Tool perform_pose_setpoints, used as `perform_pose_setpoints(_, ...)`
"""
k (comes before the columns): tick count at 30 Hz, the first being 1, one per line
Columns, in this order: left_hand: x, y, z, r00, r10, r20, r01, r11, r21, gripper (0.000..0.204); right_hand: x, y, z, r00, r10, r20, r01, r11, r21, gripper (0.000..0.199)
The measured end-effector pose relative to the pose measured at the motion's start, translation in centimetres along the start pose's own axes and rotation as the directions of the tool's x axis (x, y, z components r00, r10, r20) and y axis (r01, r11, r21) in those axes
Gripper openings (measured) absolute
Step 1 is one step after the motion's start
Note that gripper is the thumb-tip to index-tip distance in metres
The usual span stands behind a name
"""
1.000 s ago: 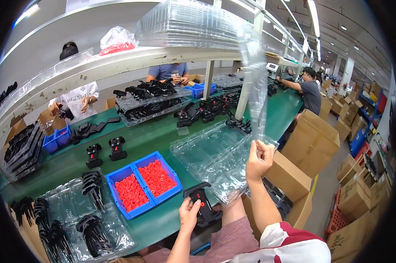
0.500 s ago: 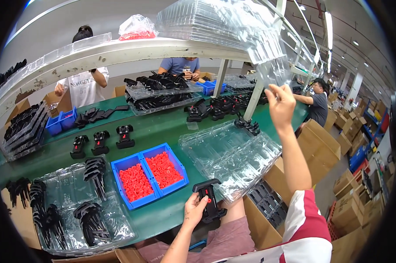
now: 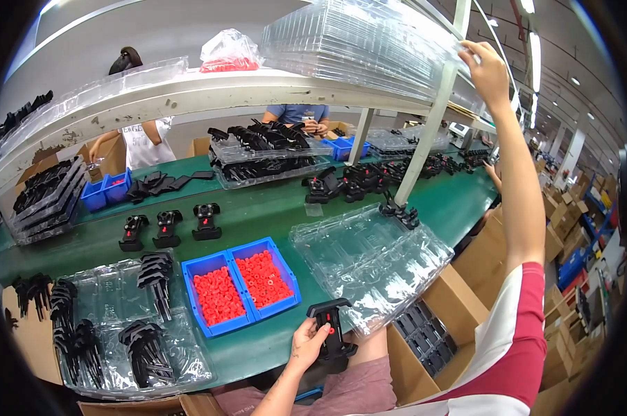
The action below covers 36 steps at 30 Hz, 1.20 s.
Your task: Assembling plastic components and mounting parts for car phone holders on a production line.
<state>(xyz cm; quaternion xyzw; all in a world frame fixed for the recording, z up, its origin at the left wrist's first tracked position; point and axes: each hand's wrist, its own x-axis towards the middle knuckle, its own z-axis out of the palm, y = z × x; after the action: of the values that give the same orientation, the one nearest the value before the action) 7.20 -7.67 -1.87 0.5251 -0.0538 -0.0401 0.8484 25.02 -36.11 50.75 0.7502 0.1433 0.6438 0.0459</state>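
Note:
My left hand (image 3: 309, 344) grips a black phone-holder-like bracket (image 3: 331, 331) with small red parts, above my lap at the table's near edge. Raised high at the upper right, my right hand (image 3: 490, 69) has its fingers pinched at the edge of a clear plastic tray (image 3: 431, 31), against the end of the tray stack (image 3: 348, 48) on the overhead shelf. Where that tray ends and the stack begins is hard to see. Just left of my left hand stands a blue two-part bin (image 3: 296, 297) full of small red rings (image 3: 216, 295).
Clear trays lie on the green table (image 3: 251, 353): one at left with black parts (image 3: 147, 350), one at right (image 3: 369, 256) with a few black pieces. Three brackets (image 3: 166, 229) stand beyond the bin. A shelf post (image 3: 424, 139) rises at right. Open cartons (image 3: 459, 298) flank my legs. Co-workers sit opposite.
My right hand has moved up and right, carrying the clear tray from in front of the shelf to the stack. My left hand still holds the bracket. The view has shifted slightly.

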Motion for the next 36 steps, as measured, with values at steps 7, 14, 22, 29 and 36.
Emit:
perform_pose_setpoints(7, 0.2, 0.5, 0.3, 0.999, -0.039, -0.013, 0.039, 0.999, 0.031, 0.028, 6.4, -1.3, 6.8, 0.998, 0.042, -0.047, -0.029, 0.971, 0.238, 0.053)
perform_pose_setpoints(14, 1.0, 0.1, 0.3, 0.998, -0.058, -0.02, 0.058, 0.998, -0.026, 0.027, 13.0, -9.2, 13.6, 0.918, 0.126, 0.375, -0.167, 0.983, 0.078, 0.036)
perform_pose_setpoints(22, 0.8, -0.6, -0.2, 0.995, -0.081, -0.065, 0.08, 0.997, -0.02, 0.024, 8.1, -8.0, 18.3, 0.944, 0.205, 0.258, -0.265, 0.939, 0.221, 0.052)
perform_pose_setpoints(29, 0.5, -1.1, -0.3, 0.996, -0.082, -0.035, 0.083, 0.997, 0.01, 0.023, 7.9, -5.1, 18.8, 0.867, 0.272, 0.417, -0.418, 0.853, 0.312, 0.05)
perform_pose_setpoints(36, 1.3, -1.4, -0.3, 0.996, -0.057, -0.066, 0.053, 0.997, -0.06, 0.025, 5.5, -3.8, 19.9, 0.879, 0.272, 0.391, -0.367, 0.91, 0.194, 0.052)
